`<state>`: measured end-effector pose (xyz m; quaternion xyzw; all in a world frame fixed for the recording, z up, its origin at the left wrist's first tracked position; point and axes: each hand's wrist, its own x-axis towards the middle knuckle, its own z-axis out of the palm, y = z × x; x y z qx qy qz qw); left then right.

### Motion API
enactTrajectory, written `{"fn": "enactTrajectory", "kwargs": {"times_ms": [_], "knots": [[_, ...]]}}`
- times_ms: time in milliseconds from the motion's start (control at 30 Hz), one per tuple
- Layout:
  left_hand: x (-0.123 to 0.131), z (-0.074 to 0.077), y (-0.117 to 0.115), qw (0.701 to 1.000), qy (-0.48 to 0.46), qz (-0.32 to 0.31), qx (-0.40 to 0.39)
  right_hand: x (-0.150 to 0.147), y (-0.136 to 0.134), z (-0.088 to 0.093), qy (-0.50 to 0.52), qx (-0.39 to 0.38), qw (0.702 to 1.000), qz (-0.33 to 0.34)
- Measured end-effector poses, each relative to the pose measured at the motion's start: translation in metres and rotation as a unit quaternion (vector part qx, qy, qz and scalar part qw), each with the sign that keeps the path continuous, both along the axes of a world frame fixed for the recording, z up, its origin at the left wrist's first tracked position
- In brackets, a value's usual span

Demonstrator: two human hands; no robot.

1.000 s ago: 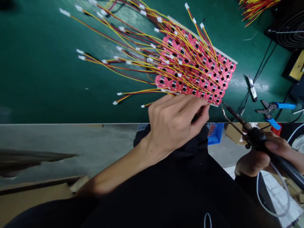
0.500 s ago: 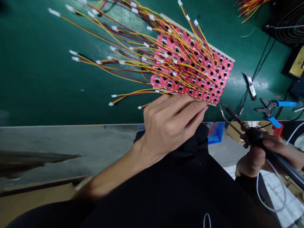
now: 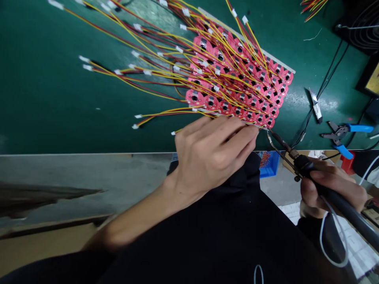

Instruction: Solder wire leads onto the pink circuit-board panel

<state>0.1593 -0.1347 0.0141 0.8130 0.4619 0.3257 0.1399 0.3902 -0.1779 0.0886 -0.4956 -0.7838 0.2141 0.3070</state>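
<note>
A panel of small red circuit boards (image 3: pixel 210 103) lies tilted on the green bench, with many red-and-yellow wires (image 3: pixel 127 39) fanning out leftward to white connectors. My left hand (image 3: pixel 210 156) rests at the panel's near edge, its fingers pinched around a wire. That wire's white connector (image 3: pixel 173 133) sticks out on the hand's left side, and a yellow bit shows by the fingertips. In my right hand (image 3: pixel 333 187) is a black soldering iron (image 3: pixel 303 163) with a thin solder-feed tube alongside. Its tip is at the panel's lower right corner, close to my left fingertips; exact contact is too small to tell.
On the bench at right lie a utility knife (image 3: pixel 315 105), blue-handled wire strippers (image 3: pixel 340 134) and black cables. A fan (image 3: pixel 365 29) stands at the back right, near more loose wires (image 3: pixel 314 8). Below the bench edge is a blue bin (image 3: pixel 270 165).
My right hand has brought the soldering iron leftward, so its tip has come from beside the panel to its lower right corner. My left hand stays at the panel edge. The view shifted slightly.
</note>
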Motion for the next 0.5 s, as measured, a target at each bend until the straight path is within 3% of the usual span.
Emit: {"fn": "enactTrajectory", "kwargs": {"times_ms": [500], "knots": [[0.0012, 0.0035, 0.0027, 1.000, 0.015, 0.010, -0.010, 0.0005, 0.0027, -0.0069, 0.011, 0.033, 0.999, 0.026]]}}
